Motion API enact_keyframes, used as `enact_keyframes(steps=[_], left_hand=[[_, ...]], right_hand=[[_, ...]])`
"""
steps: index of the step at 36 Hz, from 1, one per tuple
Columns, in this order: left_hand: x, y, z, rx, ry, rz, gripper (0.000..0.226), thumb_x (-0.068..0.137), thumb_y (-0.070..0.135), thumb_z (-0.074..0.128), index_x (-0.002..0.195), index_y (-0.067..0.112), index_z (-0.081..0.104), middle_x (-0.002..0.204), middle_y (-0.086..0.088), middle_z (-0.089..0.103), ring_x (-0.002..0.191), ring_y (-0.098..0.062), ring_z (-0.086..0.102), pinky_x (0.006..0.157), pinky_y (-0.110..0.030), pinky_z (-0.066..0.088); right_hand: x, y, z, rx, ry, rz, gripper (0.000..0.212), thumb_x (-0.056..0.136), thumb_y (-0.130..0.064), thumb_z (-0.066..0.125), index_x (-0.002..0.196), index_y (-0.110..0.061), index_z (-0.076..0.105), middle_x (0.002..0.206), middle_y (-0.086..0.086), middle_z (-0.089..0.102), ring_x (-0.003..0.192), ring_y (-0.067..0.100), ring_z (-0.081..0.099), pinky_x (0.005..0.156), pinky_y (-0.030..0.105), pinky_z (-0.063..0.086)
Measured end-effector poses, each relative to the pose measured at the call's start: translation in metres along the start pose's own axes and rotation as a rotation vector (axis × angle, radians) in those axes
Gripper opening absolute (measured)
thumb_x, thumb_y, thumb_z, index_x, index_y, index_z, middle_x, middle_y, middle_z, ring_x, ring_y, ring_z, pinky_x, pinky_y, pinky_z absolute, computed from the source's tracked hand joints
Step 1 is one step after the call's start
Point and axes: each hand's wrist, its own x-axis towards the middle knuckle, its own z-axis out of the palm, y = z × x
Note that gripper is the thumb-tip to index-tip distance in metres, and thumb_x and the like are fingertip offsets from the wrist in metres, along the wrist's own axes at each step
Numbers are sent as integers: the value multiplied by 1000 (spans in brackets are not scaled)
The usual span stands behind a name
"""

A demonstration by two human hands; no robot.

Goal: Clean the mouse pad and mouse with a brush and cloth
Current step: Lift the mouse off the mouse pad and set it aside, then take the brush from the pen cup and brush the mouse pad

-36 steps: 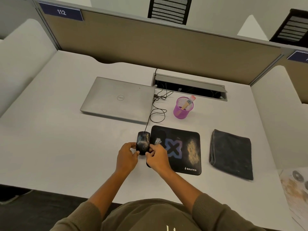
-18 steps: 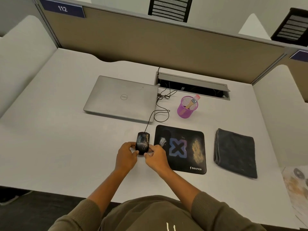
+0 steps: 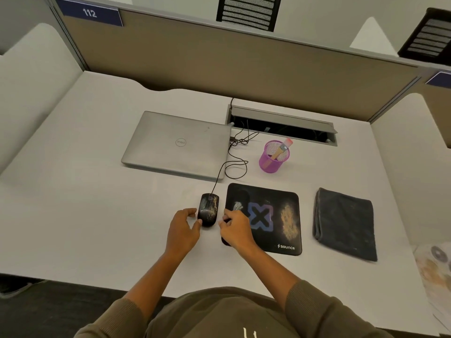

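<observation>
Both hands relaxed beside dusty mouse (image 3: 208, 210); right hand (image 3: 235, 231) hides mouse pad (image 3: 268, 215) corner.

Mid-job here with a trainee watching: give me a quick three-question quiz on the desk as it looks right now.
1. True or false: the brush lies on the mouse pad.
2. Which is nearest the cloth? A) laptop B) mouse pad C) mouse
3. Fill in: the mouse sits on the desk, just to the ___ of the mouse pad.

Key:
1. False: the brush stands in the purple mesh cup.
2. B.
3. Left. The left hand and the right hand flank the mouse, the left thumb at its near end; neither plainly grips it.
</observation>
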Motion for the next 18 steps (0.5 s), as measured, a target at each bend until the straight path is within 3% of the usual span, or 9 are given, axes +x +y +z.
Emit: enact_keyframes(steps=[3, 6, 9, 11, 13, 15, 18], left_hand=[[-3, 6, 1, -10, 37, 23, 43, 96, 18, 76, 136, 16, 62, 133, -4, 64, 117, -24, 63, 102, -45, 57], [-6, 15, 5, -10, 57, 82, 42, 96, 19, 76, 136, 17, 61, 133, -2, 64, 119, -21, 61, 102, -44, 57], [-8, 29, 12, -3, 59, 125, 42, 97, 19, 75, 136, 14, 60, 133, -4, 64, 121, -21, 61, 101, -35, 55], [-9, 41, 18, 21, 53, 164, 42, 98, 21, 74, 137, 12, 59, 132, -6, 64, 119, -22, 62, 98, -32, 54], [-8, 53, 26, 51, 41, 219, 42, 98, 23, 74, 136, 13, 59, 127, -4, 65, 115, -21, 63, 98, -34, 56], [-6, 66, 35, 77, 19, 262, 41, 98, 26, 73, 135, 15, 60, 126, -2, 65, 116, -20, 62, 100, -37, 56], [-3, 89, 50, 104, -13, 281, 44, 98, 29, 73, 138, 19, 59, 132, 0, 65, 121, -19, 60, 103, -41, 55]], right_hand=[[3, 1, -9, 33, 15, -3, 42, 97, -15, 73, 138, -9, 66, 130, 6, 66, 118, 29, 66, 108, 42, 54], [6, 6, -20, 37, 27, -31, 46, 97, -14, 73, 142, -13, 63, 128, 4, 65, 111, 24, 67, 103, 39, 57], [11, 9, -36, 33, 45, -79, 44, 97, -12, 73, 140, -13, 65, 126, 2, 64, 106, 18, 66, 100, 33, 58], [15, 10, -51, 28, 59, -106, 39, 97, -11, 72, 135, -11, 67, 129, 2, 63, 113, 17, 65, 102, 27, 54], [21, 11, -66, 20, 81, -124, 40, 97, -14, 72, 137, -15, 67, 130, 0, 64, 114, 15, 65, 101, 25, 54], [28, 10, -81, 16, 110, -135, 40, 96, -17, 73, 136, -19, 67, 125, -2, 66, 101, 11, 68, 96, 29, 59], [40, 10, -106, 20, 148, -157, 38, 97, -15, 72, 135, -16, 68, 121, -1, 65, 97, 10, 66, 94, 31, 60]])
